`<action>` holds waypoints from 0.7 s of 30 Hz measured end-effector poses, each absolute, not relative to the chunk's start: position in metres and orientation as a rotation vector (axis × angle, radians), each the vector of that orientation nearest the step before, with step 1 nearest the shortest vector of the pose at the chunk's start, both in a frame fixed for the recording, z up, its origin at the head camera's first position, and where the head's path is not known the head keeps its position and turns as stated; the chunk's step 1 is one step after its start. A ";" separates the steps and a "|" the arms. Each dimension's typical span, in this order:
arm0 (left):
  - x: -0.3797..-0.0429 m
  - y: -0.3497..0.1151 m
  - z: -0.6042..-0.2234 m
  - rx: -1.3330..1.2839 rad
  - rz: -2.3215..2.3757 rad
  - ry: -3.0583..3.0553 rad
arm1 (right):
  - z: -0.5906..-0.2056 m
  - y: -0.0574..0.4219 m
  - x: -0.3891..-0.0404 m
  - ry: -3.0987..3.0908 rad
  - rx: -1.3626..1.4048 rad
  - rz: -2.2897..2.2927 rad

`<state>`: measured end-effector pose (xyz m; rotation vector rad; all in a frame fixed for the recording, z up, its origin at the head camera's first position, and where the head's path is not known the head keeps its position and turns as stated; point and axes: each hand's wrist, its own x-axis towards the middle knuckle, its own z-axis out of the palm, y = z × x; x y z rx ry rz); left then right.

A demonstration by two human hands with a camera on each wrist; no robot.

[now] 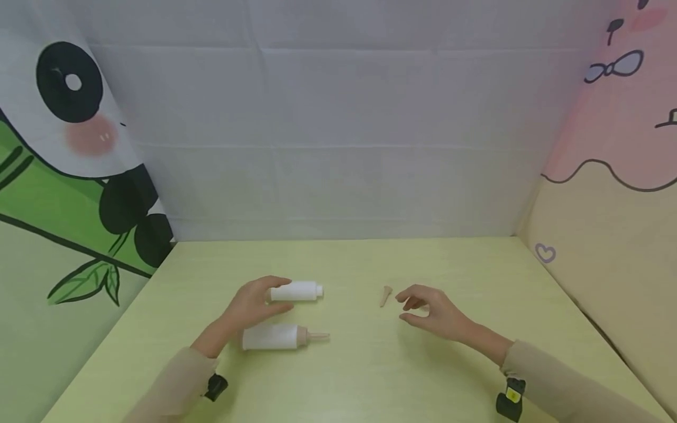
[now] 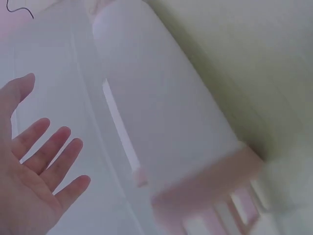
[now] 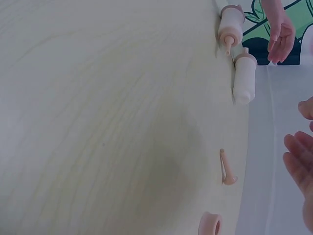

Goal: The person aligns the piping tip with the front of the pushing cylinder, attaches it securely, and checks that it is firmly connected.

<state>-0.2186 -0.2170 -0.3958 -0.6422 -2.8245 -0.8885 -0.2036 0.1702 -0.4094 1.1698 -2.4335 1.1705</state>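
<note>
The left grip, spread and apparently empty, is at the rear bottle; contact is hard to judge. A nudge could roll it. The right grip, loosely curved, empty, might knock the spout lying just beside it on the desk.

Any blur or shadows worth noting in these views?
Head: fairly sharp, soft shadow on the table below the right hand; left wrist: the close bottle blurs at its pinkish end, the left hand looks clearer; right wrist: broad, faint shadow across the table.
</note>
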 end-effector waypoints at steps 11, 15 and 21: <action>-0.245 -0.128 -0.395 -0.824 -0.866 -2.820 | -0.407 0.183 -0.215 -2.513 1.078 1.179; -0.256 -0.107 -0.401 -0.810 -0.949 -2.831 | -0.412 0.191 -0.220 -2.545 1.041 1.127; -0.269 -0.080 -0.409 -0.807 -1.081 -2.833 | -0.422 0.201 -0.229 -2.560 1.009 1.077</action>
